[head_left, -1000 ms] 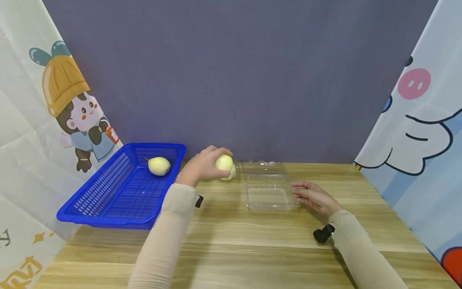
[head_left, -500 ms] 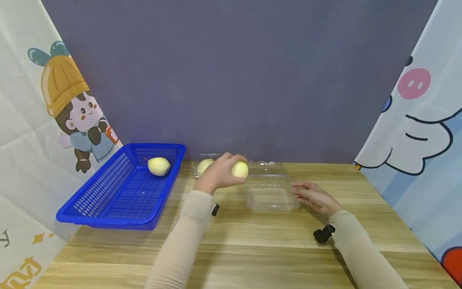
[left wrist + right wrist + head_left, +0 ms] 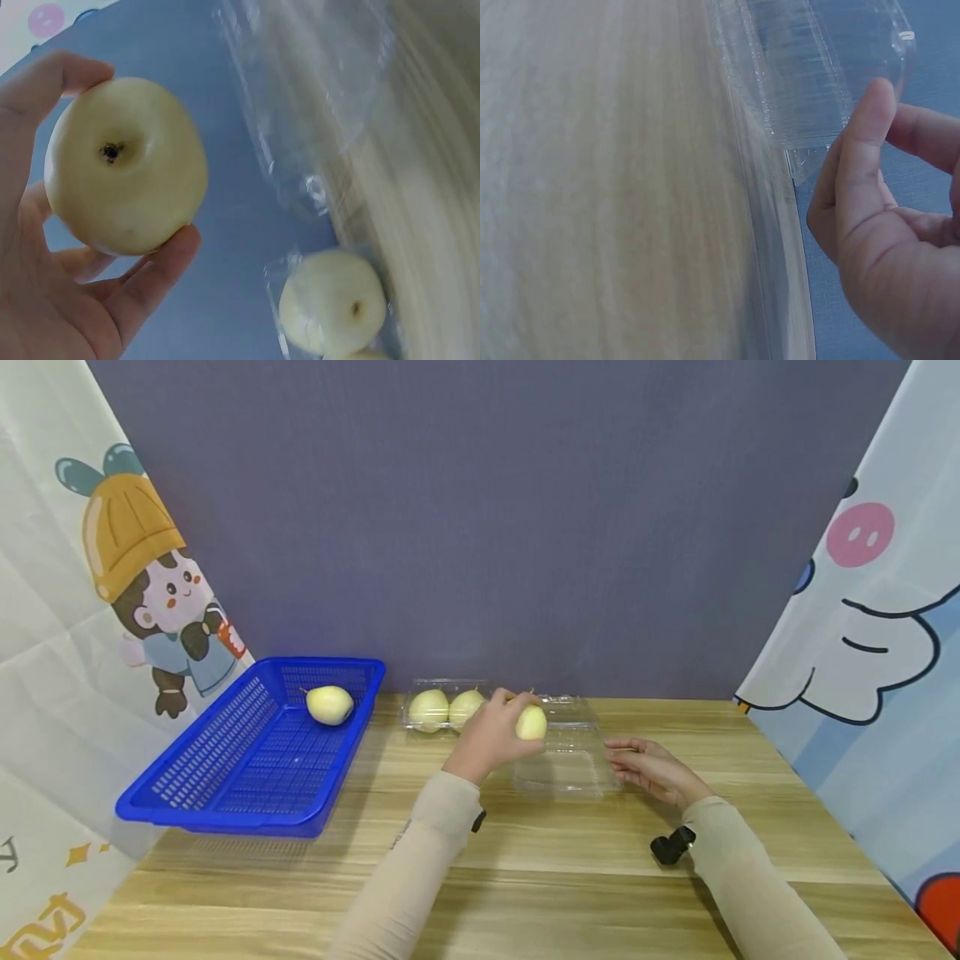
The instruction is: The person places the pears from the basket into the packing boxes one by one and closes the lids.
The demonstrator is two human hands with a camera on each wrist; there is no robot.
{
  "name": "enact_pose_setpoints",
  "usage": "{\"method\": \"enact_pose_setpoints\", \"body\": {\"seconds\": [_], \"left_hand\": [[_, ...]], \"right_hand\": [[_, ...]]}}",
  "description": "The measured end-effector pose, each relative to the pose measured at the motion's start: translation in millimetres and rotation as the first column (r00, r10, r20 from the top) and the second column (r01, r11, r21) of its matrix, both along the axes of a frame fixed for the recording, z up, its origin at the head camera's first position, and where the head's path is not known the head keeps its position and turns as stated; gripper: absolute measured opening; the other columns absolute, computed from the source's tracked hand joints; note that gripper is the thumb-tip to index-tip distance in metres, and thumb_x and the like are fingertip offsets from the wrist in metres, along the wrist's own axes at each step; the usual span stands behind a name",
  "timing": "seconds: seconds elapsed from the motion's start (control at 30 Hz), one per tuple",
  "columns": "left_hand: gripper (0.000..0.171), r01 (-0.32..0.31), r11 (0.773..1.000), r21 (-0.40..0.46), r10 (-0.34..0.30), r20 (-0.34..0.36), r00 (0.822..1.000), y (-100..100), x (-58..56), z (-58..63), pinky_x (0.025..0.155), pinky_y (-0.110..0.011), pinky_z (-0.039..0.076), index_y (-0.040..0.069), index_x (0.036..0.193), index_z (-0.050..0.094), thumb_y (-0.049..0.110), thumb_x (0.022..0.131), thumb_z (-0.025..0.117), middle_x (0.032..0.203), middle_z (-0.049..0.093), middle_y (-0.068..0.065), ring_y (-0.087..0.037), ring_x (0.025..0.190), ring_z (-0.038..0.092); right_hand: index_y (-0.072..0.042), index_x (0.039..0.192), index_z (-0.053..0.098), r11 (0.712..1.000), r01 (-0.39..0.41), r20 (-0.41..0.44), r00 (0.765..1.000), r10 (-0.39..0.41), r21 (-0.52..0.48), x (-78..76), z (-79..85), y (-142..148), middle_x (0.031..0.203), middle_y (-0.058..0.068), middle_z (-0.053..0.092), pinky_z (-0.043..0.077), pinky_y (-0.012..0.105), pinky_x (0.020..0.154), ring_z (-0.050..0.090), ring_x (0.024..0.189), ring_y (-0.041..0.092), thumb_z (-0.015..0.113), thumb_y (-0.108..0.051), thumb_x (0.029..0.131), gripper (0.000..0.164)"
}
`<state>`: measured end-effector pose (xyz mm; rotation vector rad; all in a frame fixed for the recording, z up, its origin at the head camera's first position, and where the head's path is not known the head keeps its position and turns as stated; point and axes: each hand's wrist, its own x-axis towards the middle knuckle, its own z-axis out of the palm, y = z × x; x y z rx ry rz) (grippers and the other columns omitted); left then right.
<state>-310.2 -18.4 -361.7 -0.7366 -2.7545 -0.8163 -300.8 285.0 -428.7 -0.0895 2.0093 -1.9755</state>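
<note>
In the head view, my left hand (image 3: 491,737) grips a pale yellow pear (image 3: 532,723) above the left part of an open clear plastic box (image 3: 566,770). Up close in the left wrist view, thumb and fingers curl around the pear (image 3: 131,169), its dark blossom end facing the camera. My right hand (image 3: 652,770) is at the box's right side; in the right wrist view its thumb and finger pinch the rim of the clear box (image 3: 802,75). The box's raised lid (image 3: 570,710) stands at the back, partly hidden by my left hand.
A blue plastic basket (image 3: 225,814) on the left holds one pear (image 3: 329,705). Behind my left hand, a second clear box (image 3: 408,720) contains pears (image 3: 428,711), partly covered from view. A grey backdrop (image 3: 480,527) rises behind the wooden table (image 3: 525,877).
My left hand has carried the pear rightward, from in front of the filled box to above the open one. The pears behind have come into view. My right hand has stayed in place.
</note>
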Motion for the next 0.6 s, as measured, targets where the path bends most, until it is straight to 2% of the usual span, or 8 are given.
{"method": "enact_pose_setpoints", "body": {"seconds": [0.27,0.6], "left_hand": [[0.066,-0.020,0.999,-0.050,0.020,0.005,1.000,21.6,3.9,-11.7,0.083,-0.045,0.054,0.032,0.141,0.055,0.044,0.080,0.078,0.141,0.049,-0.011,-0.035,0.116,0.057],[0.064,-0.002,1.000,-0.009,0.003,0.045,0.999,48.4,8.0,-26.2,0.082,-0.044,0.054,0.032,0.140,0.056,0.044,0.082,0.078,0.140,0.050,-0.012,-0.036,0.115,0.057]], "right_hand": [[0.017,0.145,0.027,1.000,0.000,-0.008,1.000,0.000,0.018,0.0,-1.5,-1.5,0.107,0.011,0.056,0.055,0.020,0.073,0.059,0.081,0.009,0.055,-0.008,0.103,0.057],[0.017,0.144,0.029,1.000,0.020,0.003,1.000,-0.020,0.015,-0.9,-1.1,-0.8,0.105,0.009,0.057,0.055,0.020,0.073,0.059,0.081,0.009,0.054,-0.006,0.103,0.053]]}}
